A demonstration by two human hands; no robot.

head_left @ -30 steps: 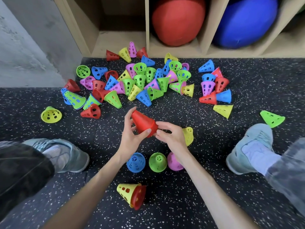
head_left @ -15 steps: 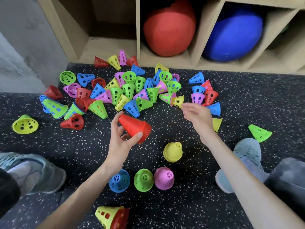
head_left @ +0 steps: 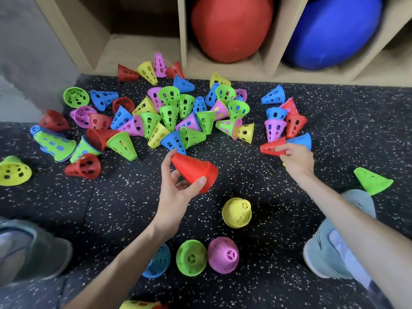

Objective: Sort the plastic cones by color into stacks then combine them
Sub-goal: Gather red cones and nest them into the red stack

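Note:
My left hand grips a stack of red cones, held on its side above the floor with its tip pointing up-left. Off to the right, my right hand pinches a single red cone lying on the floor beside a blue cone. A big pile of mixed cones in red, blue, green, yellow and pink lies beyond my hands. Near me stand sorted stacks: yellow, pink, green and blue, the blue one partly hidden by my left forearm.
A wooden shelf at the back holds a red ball and a blue ball. My shoes sit at left and right. Stray cones lie far left, yellow, and far right, green.
My right hand left the red stack, reached out to the right and took hold of a loose red cone. My left hand kept the stack, lifting it slightly.

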